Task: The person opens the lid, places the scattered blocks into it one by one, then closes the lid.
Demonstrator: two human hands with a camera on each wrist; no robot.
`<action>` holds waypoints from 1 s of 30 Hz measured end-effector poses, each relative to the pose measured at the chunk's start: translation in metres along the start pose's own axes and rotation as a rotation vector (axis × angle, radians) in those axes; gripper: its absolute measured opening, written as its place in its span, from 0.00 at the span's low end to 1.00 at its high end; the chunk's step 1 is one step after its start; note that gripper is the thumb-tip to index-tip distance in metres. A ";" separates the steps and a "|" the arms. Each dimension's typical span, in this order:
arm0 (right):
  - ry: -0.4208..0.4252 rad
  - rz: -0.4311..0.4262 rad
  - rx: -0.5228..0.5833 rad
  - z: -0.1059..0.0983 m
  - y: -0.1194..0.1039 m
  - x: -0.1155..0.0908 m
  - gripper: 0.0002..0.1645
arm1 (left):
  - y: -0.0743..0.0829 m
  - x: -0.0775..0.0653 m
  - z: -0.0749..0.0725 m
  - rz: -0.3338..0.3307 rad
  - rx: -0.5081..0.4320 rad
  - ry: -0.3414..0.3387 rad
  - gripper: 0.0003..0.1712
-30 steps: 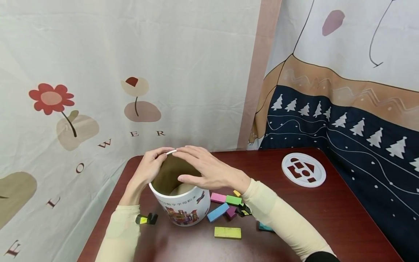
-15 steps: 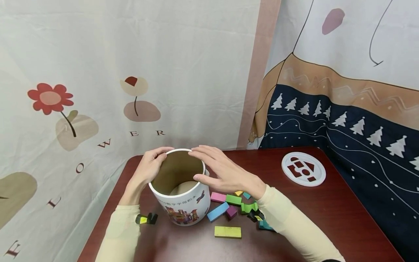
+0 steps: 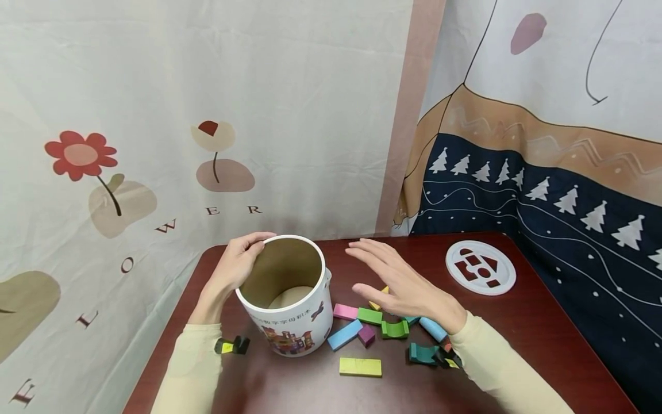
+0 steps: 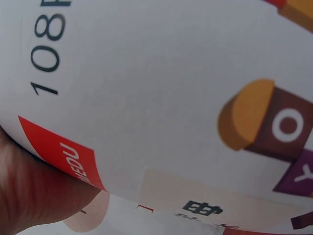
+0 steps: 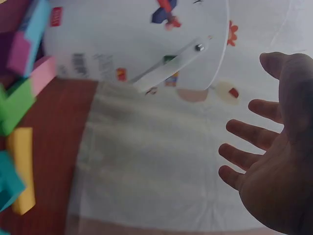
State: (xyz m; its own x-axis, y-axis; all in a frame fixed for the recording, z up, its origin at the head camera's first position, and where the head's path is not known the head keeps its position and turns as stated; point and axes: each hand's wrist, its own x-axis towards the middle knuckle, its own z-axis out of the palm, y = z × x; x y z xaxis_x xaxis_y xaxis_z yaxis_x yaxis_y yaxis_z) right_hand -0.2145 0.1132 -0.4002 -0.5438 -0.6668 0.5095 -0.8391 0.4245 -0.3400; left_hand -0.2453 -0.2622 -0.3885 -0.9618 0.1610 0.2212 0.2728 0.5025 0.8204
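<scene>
A white bucket (image 3: 295, 330) printed with colourful block pictures stands upright on the table, its mouth facing up and only its bare floor showing inside. My left hand (image 3: 239, 260) holds the bucket's left side at the rim, thumb close to the edge and fingers behind it. In the left wrist view part of that hand (image 4: 46, 193) lies against the printed wall. My right hand (image 3: 400, 282) hovers to the right of the bucket, above the blocks, fingers spread and holding nothing. The right wrist view shows the same hand (image 5: 274, 147) apart from the bucket (image 5: 122, 34) and its white handle (image 5: 168, 66).
Loose blocks lie right of the bucket: a yellow block (image 3: 360, 367), a blue block (image 3: 345, 335), a green arch (image 3: 395, 330), a teal arch (image 3: 423, 353) and several more. A white lid (image 3: 452, 270) with shaped holes lies at the back right of the table (image 3: 543, 345). Cloth hangs behind.
My right hand has left the bucket's rim and moved right, over the blocks, uncovering the bucket's mouth. The left hand and the bucket have stayed in place.
</scene>
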 end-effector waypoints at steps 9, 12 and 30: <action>-0.047 0.177 -0.013 -0.003 0.019 -0.058 0.41 | 0.001 0.000 0.000 -0.003 -0.006 -0.006 0.20; -0.063 0.253 -0.011 -0.004 0.024 -0.077 0.42 | 0.001 0.000 0.000 -0.007 0.001 -0.005 0.20; -0.049 0.460 -0.054 -0.004 0.046 -0.152 0.41 | -0.004 0.000 0.000 0.001 0.019 0.012 0.20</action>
State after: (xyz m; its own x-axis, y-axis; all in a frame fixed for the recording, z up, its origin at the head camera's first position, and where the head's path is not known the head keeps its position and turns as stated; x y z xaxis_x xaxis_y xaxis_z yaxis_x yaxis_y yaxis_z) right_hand -0.1703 0.2362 -0.4901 -0.8598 -0.4291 0.2768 -0.5106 0.7137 -0.4795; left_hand -0.2465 -0.2640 -0.3913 -0.9618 0.1510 0.2283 0.2737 0.5181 0.8103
